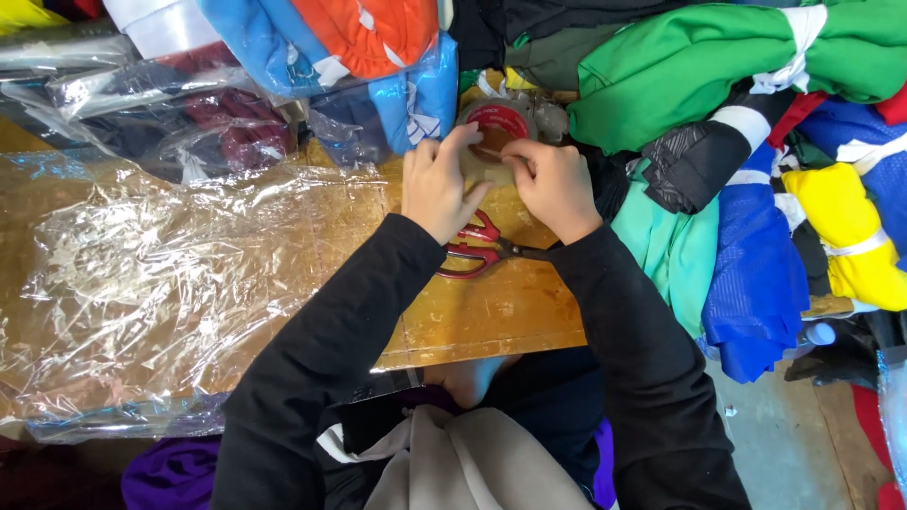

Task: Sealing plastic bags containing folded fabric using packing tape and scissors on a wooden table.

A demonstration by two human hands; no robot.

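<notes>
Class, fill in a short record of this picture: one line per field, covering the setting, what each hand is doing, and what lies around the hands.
Setting: wooden table seen from above
Left hand: fingers on a roll of clear tape with a red core
Right hand: fingers on the same roll, picking at its surface
Under the wrists: red-handled scissors, lying on the table
Left of the hands: crinkled clear plastic sheet
Right of the hands: pile of folded, tied garments in green, blue, yellow
Behind: bagged clothing

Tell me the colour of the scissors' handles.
Red, seen in the head view: the scissors lie on the table under both wrists.
</notes>
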